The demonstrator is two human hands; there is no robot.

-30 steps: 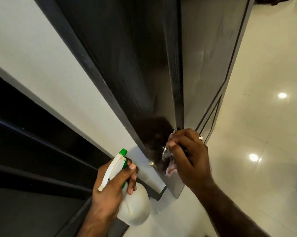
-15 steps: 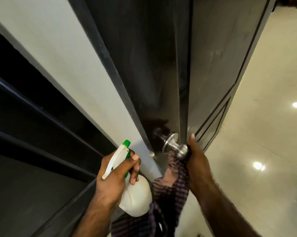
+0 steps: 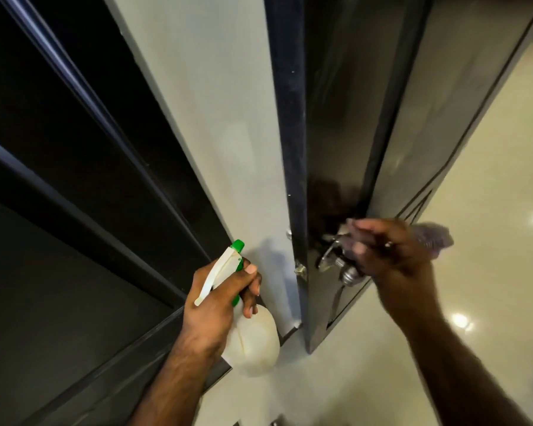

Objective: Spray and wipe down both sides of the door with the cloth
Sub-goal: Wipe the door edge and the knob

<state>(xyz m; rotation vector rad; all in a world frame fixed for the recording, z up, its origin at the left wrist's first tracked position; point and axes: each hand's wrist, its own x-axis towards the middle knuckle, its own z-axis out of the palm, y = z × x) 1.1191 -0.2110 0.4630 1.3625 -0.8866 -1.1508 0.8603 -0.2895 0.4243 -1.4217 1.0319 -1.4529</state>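
My one view comes from the head camera, wide-angle, looking steeply down and forward, close against the dark door (image 3: 335, 133) edge and pale floor (image 3: 489, 195).

Glossy dark door (image 3: 345, 118), shiny metal knob (image 3: 349, 275), matt plastic spray bottle (image 3: 252, 342), soft cloth (image 3: 434, 236), polished floor (image 3: 489, 210)

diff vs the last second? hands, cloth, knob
Right hand shifted from covering the door knob, to beside it with the cloth hanging, to above it now, cloth bunched in its grip and motion-blurred. Unchanged: left hand holds the spray bottle low beside the door, not aimed at it.
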